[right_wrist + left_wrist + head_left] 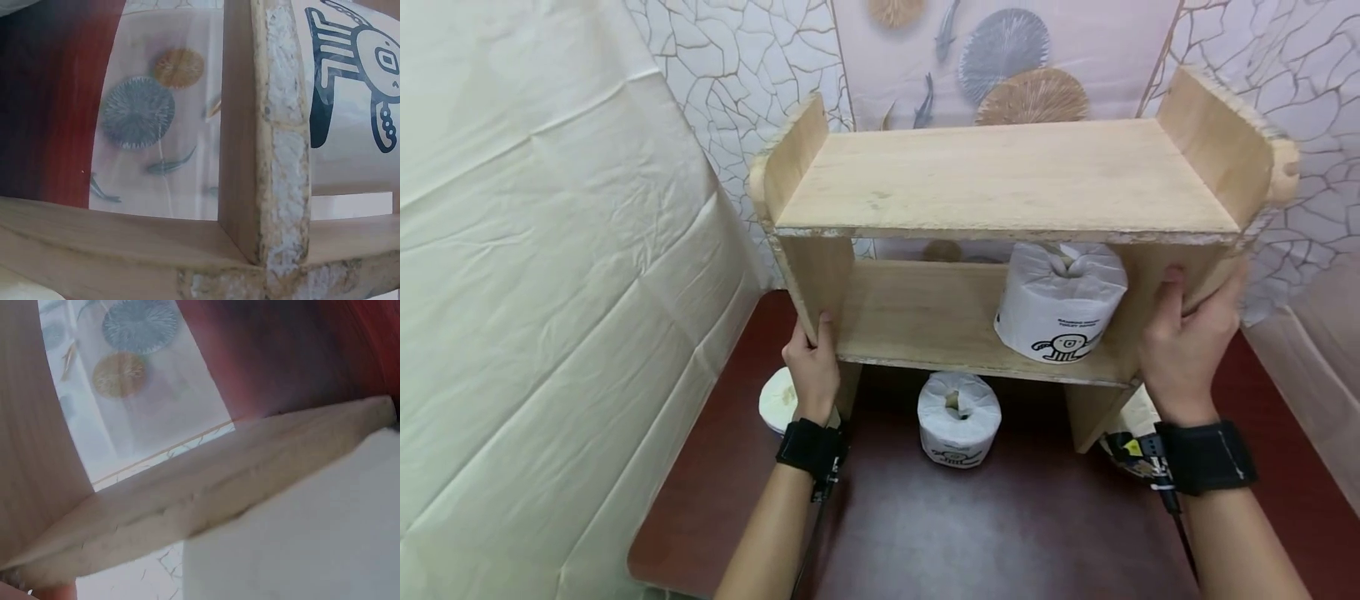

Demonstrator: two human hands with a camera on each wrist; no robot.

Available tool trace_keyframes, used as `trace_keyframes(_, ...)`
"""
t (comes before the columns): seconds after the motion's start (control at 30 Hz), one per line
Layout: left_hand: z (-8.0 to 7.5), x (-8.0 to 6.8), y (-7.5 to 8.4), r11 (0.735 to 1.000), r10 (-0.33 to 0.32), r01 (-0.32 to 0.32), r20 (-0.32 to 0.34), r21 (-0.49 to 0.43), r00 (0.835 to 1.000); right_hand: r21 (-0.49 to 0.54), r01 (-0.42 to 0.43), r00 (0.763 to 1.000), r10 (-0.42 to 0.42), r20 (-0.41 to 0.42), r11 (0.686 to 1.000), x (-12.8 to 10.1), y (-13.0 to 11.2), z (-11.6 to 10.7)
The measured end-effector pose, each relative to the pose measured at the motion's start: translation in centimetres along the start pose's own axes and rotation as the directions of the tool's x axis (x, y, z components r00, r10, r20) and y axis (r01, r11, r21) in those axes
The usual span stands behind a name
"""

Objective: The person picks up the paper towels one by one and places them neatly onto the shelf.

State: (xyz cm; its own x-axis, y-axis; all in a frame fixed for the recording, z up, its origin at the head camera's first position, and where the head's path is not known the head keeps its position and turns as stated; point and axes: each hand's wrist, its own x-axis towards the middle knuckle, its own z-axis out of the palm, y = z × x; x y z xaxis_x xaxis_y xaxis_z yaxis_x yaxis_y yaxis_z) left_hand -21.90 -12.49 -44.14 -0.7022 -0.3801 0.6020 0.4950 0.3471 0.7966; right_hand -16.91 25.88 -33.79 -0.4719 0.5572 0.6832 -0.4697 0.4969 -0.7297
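A two-tier wooden shelf (1000,179) with raised side panels is between my hands in the head view. My left hand (812,371) grips the edge of its left side panel, thumb on the inner face. On the other side, my right hand (1193,350) holds the right panel, thumb inside and fingers round the outside. A wrapped toilet roll (1060,304) stands on the lower board near the right panel. The right wrist view shows the worn board edge (287,144) close up. The left wrist view shows a side panel (212,494), slightly blurred.
Below the shelf, another wrapped toilet roll (958,421) stands on the dark red table (715,492). A white round-topped item (777,400) is partly hidden behind my left wrist, and another object is behind the right. Pale cloth (550,292) hangs at the left.
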Motion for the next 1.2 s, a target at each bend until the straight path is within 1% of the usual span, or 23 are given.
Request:
trace_keyframes(0.1, -1.1, 0.2, 0.3, 1.000, -0.007, 0.005, 0.059, 0.029, 0.998, -0.009, -0.013, 1.000, 0.013, 0.000, 1.000, -0.2, 0.0, 0.2)
trace_keyframes(0.2, -2.0, 0.5, 0.7, 0.997, -0.015, 0.005, 0.138, 0.072, 0.990, -0.030, -0.026, 1.000, 0.026, -0.017, 0.999, -0.2, 0.0, 0.2)
trace_keyframes(0.3, -3.2, 0.7, 1.1, 0.992, -0.028, -0.001, 0.220, 0.127, 0.975, -0.037, -0.031, 0.999, 0.030, -0.026, 0.999, -0.3, 0.0, 0.4)
trace_keyframes(0.4, -4.4, 1.0, 1.3, 0.989, -0.021, -0.022, 0.282, 0.146, 0.959, -0.029, -0.029, 0.999, 0.029, -0.021, 0.999, -0.3, -0.3, 0.6)
trace_keyframes(0.5, -5.4, 1.4, 1.4, 0.986, 0.008, -0.059, 0.316, 0.154, 0.949, -0.023, -0.033, 0.999, 0.033, -0.025, 0.999, -0.1, -0.7, 0.7)
trace_keyframes(0.63, -6.7, 1.4, 1.1, 0.977, 0.047, -0.113, 0.335, 0.179, 0.941, -0.011, -0.047, 0.998, 0.046, -0.029, 0.999, 0.0, -1.1, 0.6)
trace_keyframes(0.7, -7.4, 1.3, 0.9, 0.972, 0.047, -0.124, 0.350, 0.199, 0.936, -0.011, -0.052, 0.998, 0.051, -0.031, 0.999, -0.1, -0.9, 0.6)
trace_keyframes(0.8, -8.1, 1.1, 0.6, 0.960, 0.029, -0.130, 0.375, 0.247, 0.927, -0.027, -0.044, 0.998, 0.043, -0.034, 0.999, 0.1, -0.4, 0.4)
trace_keyframes(0.9, -8.6, 0.9, 0.3, 0.941, -0.012, -0.122, 0.393, 0.314, 0.920, -0.037, -0.023, 0.999, 0.022, -0.027, 0.999, 0.2, 0.0, 0.4)
trace_keyframes(0.93, -8.8, 0.8, 0.1, 0.932, -0.032, -0.117, 0.397, 0.344, 0.917, -0.039, -0.015, 1.000, 0.014, -0.023, 0.999, 0.3, 0.1, 0.3)
trace_keyframes(1.03, -9.2, 0.1, -0.3, 0.887, -0.095, -0.110, 0.410, 0.449, 0.907, -0.029, -0.001, 1.000, 0.000, -0.009, 1.000, 0.4, 0.2, 0.3)
trace_keyframes(1.1, -9.5, -0.4, -0.6, 0.855, -0.126, -0.112, 0.414, 0.506, 0.902, -0.020, -0.001, 1.000, 0.001, -0.003, 1.000, 0.3, 0.2, 0.4)
trace_keyframes(1.17, -9.7, -1.0, -0.7, 0.825, -0.143, -0.115, 0.402, 0.553, 0.904, -0.008, -0.008, 1.000, 0.008, -0.001, 1.000, 0.3, 0.2, 0.5)
trace_keyframes(1.2, -9.8, -1.2, -0.7, 0.814, -0.145, -0.116, 0.391, 0.570, 0.909, -0.001, -0.011, 1.000, 0.011, 0.001, 1.000, 0.2, 0.2, 0.6)
